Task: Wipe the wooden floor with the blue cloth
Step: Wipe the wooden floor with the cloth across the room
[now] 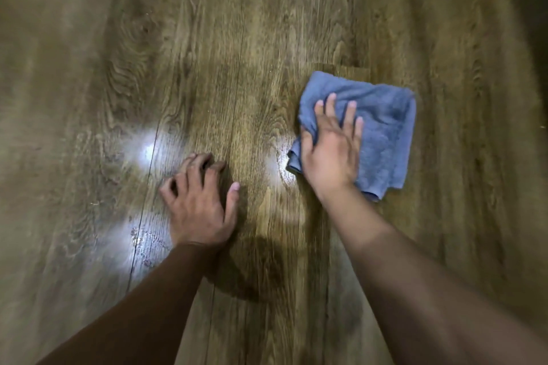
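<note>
A folded blue cloth [382,133] lies flat on the wooden floor [207,53], right of centre. My right hand [332,148] presses down on the cloth's left part with straight, spread fingers; the thumb lies along the cloth's bunched left edge. My left hand [201,201] rests on the bare floor to the left, propped on its bent fingertips, holding nothing. Both forearms reach in from the bottom of the view.
Brown wood-grain planks fill the whole view, running away from me. Bright light reflections glare on the floor left of my left hand [148,151] and between the hands [281,163]. A dark shadowed strip lies at the far right edge [533,24].
</note>
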Motion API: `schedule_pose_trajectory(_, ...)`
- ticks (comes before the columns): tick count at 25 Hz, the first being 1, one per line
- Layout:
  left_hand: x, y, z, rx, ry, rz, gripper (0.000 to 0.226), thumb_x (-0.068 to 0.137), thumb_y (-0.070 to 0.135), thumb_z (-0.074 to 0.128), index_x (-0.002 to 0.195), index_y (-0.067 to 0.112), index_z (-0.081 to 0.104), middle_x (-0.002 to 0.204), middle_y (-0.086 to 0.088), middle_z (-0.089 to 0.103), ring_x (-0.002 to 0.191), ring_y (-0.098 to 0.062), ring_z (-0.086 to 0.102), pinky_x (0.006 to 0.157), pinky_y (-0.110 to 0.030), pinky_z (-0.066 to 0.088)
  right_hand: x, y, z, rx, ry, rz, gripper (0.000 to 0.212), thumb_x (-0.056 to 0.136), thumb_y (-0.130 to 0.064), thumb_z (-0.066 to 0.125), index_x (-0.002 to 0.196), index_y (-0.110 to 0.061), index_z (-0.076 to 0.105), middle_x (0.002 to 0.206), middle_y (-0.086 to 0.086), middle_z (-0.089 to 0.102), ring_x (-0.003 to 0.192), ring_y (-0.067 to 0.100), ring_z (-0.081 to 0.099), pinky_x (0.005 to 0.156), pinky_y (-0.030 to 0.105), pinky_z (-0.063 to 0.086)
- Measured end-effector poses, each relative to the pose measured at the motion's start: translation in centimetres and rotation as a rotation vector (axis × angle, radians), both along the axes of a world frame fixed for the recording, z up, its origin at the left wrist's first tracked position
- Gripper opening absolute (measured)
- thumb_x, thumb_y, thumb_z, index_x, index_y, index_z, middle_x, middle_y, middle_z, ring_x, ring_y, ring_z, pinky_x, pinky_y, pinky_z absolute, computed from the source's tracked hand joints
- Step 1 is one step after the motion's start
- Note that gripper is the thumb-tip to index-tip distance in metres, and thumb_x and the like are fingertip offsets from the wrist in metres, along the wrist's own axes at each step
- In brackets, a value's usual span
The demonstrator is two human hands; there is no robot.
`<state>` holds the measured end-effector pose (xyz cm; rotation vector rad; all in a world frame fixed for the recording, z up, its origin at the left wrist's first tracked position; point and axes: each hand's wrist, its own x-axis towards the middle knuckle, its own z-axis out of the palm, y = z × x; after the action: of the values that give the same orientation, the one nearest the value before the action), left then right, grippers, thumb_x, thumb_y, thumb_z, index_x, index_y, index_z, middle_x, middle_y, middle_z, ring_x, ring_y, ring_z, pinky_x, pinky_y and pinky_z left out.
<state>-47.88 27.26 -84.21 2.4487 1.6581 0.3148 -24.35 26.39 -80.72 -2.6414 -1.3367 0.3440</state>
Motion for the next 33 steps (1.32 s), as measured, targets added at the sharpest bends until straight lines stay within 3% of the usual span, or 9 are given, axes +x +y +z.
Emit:
schedule_pose_trajectory(4,0.0,0.0,-0.1,0.018,-0.014,0.008,0.045,0.096,0.048,0.041,0.127,0.019,0.057,0.142,-0.005,0.049,0.137,-0.029,0.040,0.103,-0.052,0.027,-4.0,-2.1,0.6,-0.004,-0.028,0.312,0.064,0.102,-0.039,0.045,0.160,-0.021,0.027,0.169,-0.003,0.011,0.157,0.028,-0.003,0.127,0.044,-0.003)
schedule_pose_trajectory(9,0.0,0.0,-0.3,0.041,-0.053,0.000,0.041,0.093,0.037,0.044,0.126,0.017,0.059,0.142,-0.006,0.049,0.137,-0.030,0.041,0.104,-0.052,0.026,-5.2,-11.9,0.1,0.041,-0.089,0.461,0.059,0.095,-0.036,0.048,0.150,-0.014,0.048,0.162,0.002,0.034,0.153,0.030,0.023,0.122,0.051,0.026)
schedule_pose_trajectory(14,0.2,-0.1,0.0,0.031,-0.036,0.006,0.041,0.093,0.039,0.046,0.125,0.018,0.059,0.142,-0.005,0.049,0.138,-0.029,0.040,0.105,-0.052,0.026,2.3,-18.4,-0.1,0.042,-0.073,0.284,0.059,0.097,-0.035,0.043,0.151,-0.011,0.046,0.162,0.003,0.031,0.154,0.030,0.018,0.121,0.054,0.022)
schedule_pose_trajectory(19,0.1,-0.1,0.1,0.014,-0.020,0.002,0.043,0.093,0.042,0.046,0.126,0.017,0.058,0.142,-0.007,0.049,0.137,-0.030,0.040,0.105,-0.052,0.026,6.8,-10.2,-0.3,0.072,-0.040,-0.039,0.062,0.097,-0.035,0.044,0.153,-0.009,0.042,0.165,0.006,0.028,0.155,0.035,0.014,0.126,0.050,0.010)
schedule_pose_trajectory(23,0.1,-0.1,0.2,0.007,-0.038,-0.003,0.042,0.095,0.043,0.045,0.126,0.017,0.058,0.142,-0.007,0.049,0.138,-0.029,0.039,0.105,-0.052,0.026,5.3,-2.2,-0.3,0.061,-0.035,-0.066,0.059,0.101,-0.034,0.046,0.156,-0.014,0.036,0.168,0.002,0.021,0.156,0.033,0.008,0.127,0.046,0.006)
schedule_pose_trajectory(27,0.1,-0.1,0.2,-0.002,-0.048,0.007,0.043,0.096,0.044,0.043,0.126,0.017,0.058,0.142,-0.007,0.049,0.137,-0.029,0.039,0.106,-0.053,0.026,-2.2,0.0,-0.1,-0.002,-0.101,0.208,0.065,0.102,-0.040,0.042,0.161,-0.022,0.022,0.170,-0.002,0.010,0.156,0.029,0.001,0.127,0.044,0.002)
schedule_pose_trajectory(30,0.0,-0.1,0.1,0.030,-0.079,-0.004,0.041,0.097,0.040,0.042,0.126,0.017,0.059,0.141,-0.007,0.051,0.136,-0.030,0.041,0.104,-0.051,0.026,-6.8,-4.1,0.1,0.038,-0.107,0.455,0.066,0.097,-0.038,0.050,0.157,-0.017,0.034,0.167,0.000,0.025,0.156,0.029,0.013,0.126,0.046,0.013)
schedule_pose_trajectory(33,-0.1,0.0,-0.2,0.041,-0.078,-0.006,0.040,0.098,0.038,0.040,0.126,0.017,0.059,0.141,-0.006,0.051,0.136,-0.030,0.041,0.103,-0.050,0.027,-6.5,-11.1,0.2,0.053,-0.084,0.549,0.062,0.093,-0.035,0.049,0.152,-0.015,0.046,0.162,0.001,0.035,0.153,0.029,0.025,0.122,0.049,0.026)
